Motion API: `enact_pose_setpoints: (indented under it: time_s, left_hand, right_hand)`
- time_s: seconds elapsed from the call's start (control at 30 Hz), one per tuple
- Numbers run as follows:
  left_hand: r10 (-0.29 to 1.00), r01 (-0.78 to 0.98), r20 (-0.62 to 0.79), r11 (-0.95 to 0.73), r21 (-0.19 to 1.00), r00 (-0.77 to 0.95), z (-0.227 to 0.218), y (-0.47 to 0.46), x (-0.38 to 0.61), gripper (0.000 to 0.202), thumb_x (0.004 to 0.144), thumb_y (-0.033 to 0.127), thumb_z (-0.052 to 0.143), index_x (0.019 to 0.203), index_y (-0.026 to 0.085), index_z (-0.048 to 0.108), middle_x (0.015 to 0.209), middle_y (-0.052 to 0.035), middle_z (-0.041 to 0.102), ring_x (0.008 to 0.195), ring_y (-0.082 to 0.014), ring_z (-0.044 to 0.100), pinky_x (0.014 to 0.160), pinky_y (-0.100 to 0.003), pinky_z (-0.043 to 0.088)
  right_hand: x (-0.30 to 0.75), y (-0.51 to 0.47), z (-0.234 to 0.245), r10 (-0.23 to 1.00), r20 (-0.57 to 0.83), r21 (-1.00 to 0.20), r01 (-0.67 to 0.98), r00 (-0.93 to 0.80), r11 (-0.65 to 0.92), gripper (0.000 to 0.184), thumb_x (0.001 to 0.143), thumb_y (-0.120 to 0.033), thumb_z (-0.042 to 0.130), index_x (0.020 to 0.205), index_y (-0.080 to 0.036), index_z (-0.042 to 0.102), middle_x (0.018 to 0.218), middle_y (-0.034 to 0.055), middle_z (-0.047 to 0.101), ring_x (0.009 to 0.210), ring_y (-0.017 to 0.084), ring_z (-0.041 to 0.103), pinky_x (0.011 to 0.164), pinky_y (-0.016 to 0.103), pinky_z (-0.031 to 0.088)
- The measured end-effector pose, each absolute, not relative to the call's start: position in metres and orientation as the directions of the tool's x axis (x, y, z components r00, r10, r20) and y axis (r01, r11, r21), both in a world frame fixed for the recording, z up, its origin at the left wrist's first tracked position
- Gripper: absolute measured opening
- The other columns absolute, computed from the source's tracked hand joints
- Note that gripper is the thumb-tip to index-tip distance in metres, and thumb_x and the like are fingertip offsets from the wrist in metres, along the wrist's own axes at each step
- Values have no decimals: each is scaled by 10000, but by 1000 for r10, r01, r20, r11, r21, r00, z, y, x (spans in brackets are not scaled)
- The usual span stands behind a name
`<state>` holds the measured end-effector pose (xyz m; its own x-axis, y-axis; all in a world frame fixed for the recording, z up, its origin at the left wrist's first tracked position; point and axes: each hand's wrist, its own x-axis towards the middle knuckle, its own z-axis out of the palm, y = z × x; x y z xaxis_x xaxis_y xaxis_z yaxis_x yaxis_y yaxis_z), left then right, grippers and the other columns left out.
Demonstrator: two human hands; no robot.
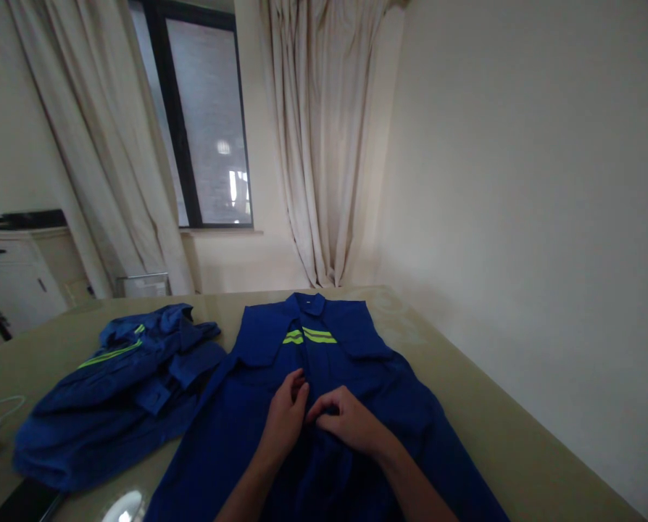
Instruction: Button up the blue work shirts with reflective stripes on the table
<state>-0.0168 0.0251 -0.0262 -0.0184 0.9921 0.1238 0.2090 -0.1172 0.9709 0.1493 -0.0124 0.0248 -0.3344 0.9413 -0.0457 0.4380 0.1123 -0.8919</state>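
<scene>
A blue work shirt (356, 348) with yellow-green reflective stripes lies flat on the beige table (498, 428), collar toward the far edge. Both hands meet at its front placket, at mid-chest. My left hand (287, 413) rests there with fingers curled and pinching the fabric at the opening. My right hand (343, 420) is closed beside it, fingertips pressed on the same strip of cloth. A button may be between them, but it is too small to see.
A second blue garment (117, 391) with a reflective stripe lies crumpled on the table's left. A white cable (1, 404) and a dark flat object (25, 500) sit at the left near edge. Curtains (324, 145), a window and a white cabinet (14, 275) stand behind.
</scene>
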Motion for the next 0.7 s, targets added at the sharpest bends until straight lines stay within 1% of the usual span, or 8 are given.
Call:
enact_pose_setpoints:
  time_s: [0.13,0.2,0.27,0.33,0.4,0.5,0.6,0.7]
  left_hand:
    - [998,147,63,-60,987,-19,-22,30,-19,582,701,508,655,1122,108,700,974,-141,761,928,-296,714,880,-417,534]
    - [999,95,30,-29,995,-11,-20,32,-21,601,639,517,697,1079,108,715,927,-123,759,895,-281,708,843,-391,534]
    - [1000,59,6,-6,998,4,-18,33,-23,595,616,525,720,1050,118,725,917,-105,757,888,-258,700,814,-360,530]
    - [1000,39,-11,10,999,27,-17,33,-24,569,632,531,724,1035,128,730,886,-83,750,838,-232,690,763,-340,524]
    - [999,24,-10,9,1000,38,-18,31,-23,544,646,528,732,1019,132,729,866,-73,743,805,-222,678,727,-335,516]
    - [999,7,31,-32,999,36,-18,28,-20,504,653,510,755,998,144,724,915,-82,745,878,-241,681,778,-345,519]
    - [988,-26,73,-70,997,137,-17,24,-18,444,710,481,746,1008,152,721,919,-78,748,884,-236,683,794,-340,521]
    - [968,-27,102,-98,995,229,-17,22,-17,412,743,465,742,1017,158,721,919,-74,745,871,-227,677,804,-338,518]
  right_hand:
    - [144,-19,31,915,-47,-896,422,-400,138,360,687,-134,582,938,-234,820,731,-40,708,574,109,485,547,206,340]
    - [142,-21,34,926,12,-884,429,-377,186,411,680,-110,553,975,-242,808,769,-38,715,638,126,536,601,211,376]
    - [141,-22,35,950,106,-853,464,-294,239,416,696,-98,523,976,-247,793,813,-29,723,748,153,598,708,231,422]
    - [139,-22,36,959,202,-812,513,-199,278,373,723,-91,505,935,-242,772,865,-12,720,857,176,630,815,261,441]
    - [137,-24,35,952,271,-776,554,-141,303,295,763,-101,519,905,-237,739,907,7,697,890,186,637,846,278,452]
    - [135,-25,33,928,357,-734,581,-110,352,203,833,-174,594,989,-252,698,1031,32,655,940,199,638,862,289,474]
    - [135,-25,32,914,397,-715,595,-86,366,273,882,-228,613,1146,-278,659,1127,48,634,986,212,638,877,302,488]
    - [137,-22,30,915,387,-696,616,-113,370,335,891,-205,589,1216,-284,624,1090,36,655,963,207,644,861,298,491]
